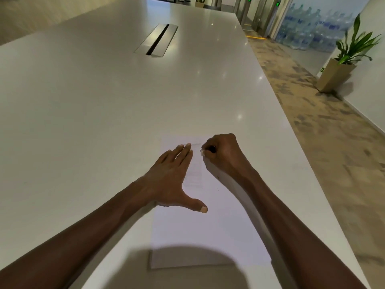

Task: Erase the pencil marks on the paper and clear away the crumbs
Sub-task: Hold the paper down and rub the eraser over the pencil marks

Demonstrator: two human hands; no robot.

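A white sheet of paper (216, 230) lies on the white table in front of me, its far end under my hands. Faint pencil marks (194, 174) run down the sheet between my hands. My left hand (173, 180) presses flat on the paper's left side, fingers straight and thumb spread toward me. My right hand (223, 155) is curled round a small whitish eraser (202, 152), whose tip sticks out at the fingertips and meets the paper near its far edge. Most of the eraser is hidden in the fist. No crumbs are visible.
The long white table (104, 122) stretches ahead, with a metal cable hatch (156, 40) set in its middle. Its right edge runs close to the paper. Beyond it are patterned carpet, a potted plant (345, 59) and stacked water bottles (312, 28).
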